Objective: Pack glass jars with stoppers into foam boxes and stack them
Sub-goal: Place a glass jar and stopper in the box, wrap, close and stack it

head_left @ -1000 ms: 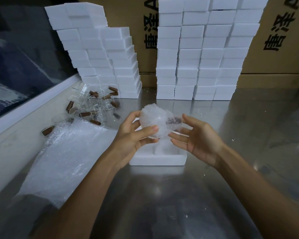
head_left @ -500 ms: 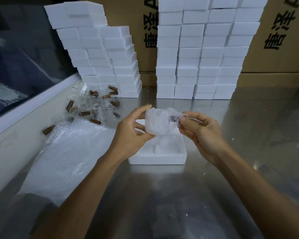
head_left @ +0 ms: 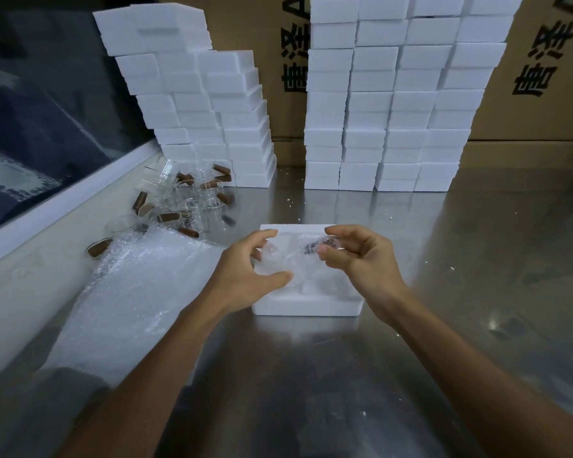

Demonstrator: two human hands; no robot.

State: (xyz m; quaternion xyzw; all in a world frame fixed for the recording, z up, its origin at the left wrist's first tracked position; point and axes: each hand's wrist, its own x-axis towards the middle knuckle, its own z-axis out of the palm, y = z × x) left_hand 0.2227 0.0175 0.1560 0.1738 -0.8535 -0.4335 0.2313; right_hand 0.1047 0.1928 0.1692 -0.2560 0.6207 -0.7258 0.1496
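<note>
gripping a wrapped jar point(head_left: 290, 259) over steel table point(head_left: 477, 259), both hands point(head_left: 245, 276), foam stacks point(head_left: 387, 104) behind

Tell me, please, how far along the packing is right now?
Done: stacks of foam boxes stand at the back. In hand: the left hand and right hand hold a wrapped jar over an open foam box. Left: loose jars wait beside the bubble wrap.

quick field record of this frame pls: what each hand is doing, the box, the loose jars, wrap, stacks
left hand: grips bubble-wrapped jar at its left end
right hand: pinches the jar's stopper end
open foam box: on the steel table, directly under the jar
loose jars: heaped at back left, brown stoppers
bubble wrap sheets: left of box
foam box stacks: at back, before cardboard cartons
</note>
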